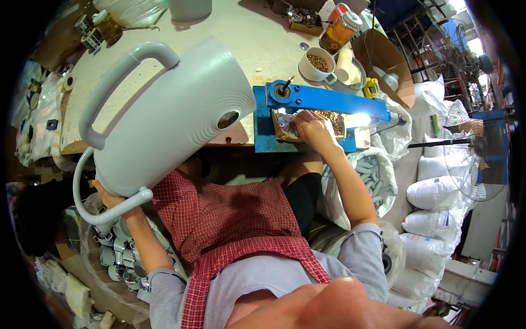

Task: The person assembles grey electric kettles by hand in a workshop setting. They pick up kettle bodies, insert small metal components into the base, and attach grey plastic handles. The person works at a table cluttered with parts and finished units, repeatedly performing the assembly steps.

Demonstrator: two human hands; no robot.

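Note:
A large light-grey plastic jug body (181, 109) lies tilted across the left front of the table. It has a fixed side handle (90, 104), a swing handle (112, 216) and a dark oval insert among ring-shaped ridges. My left hand (109, 198) grips its lower end, with most of the fingers hidden behind it. At the blue bench machine (350, 104), my right hand (315, 129) reaches into a small parts tray (286, 134) under the blue arm. Its fingers are bent together among small metal pieces; whatever they pinch is hidden.
A white cup (313, 73) of small brass-coloured pieces and an orange-filled jar (339, 30) stand behind the machine. By my right arm is a sack of grey parts (364, 181). White sacks (435, 192) and a fan (476, 145) stand farther right. Chrome-and-grey parts (123, 263) fill a bag lower left.

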